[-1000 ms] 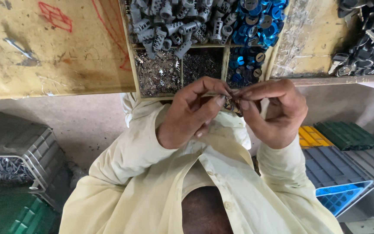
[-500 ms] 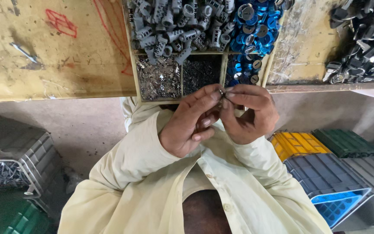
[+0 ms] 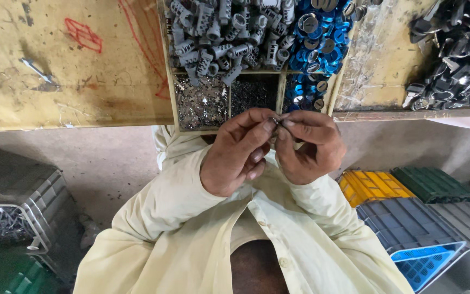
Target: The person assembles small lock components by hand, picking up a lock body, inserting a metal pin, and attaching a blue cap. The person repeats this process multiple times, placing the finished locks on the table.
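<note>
We see the left hand [image 3: 239, 155] and the right hand [image 3: 307, 146] raised together just below the edge of the yellowed surface [image 3: 72, 65], fingertips meeting and pinched on a small metal part [image 3: 274, 120] held between them. Right above the part lies a divided tray [image 3: 170, 81]: grey plastic pieces [image 3: 218, 32], blue rings [image 3: 314, 32] and two small bins of tiny metal bits [image 3: 202, 103]. Stacked crates [image 3: 409, 218] stand on the floor to the right.
</note>
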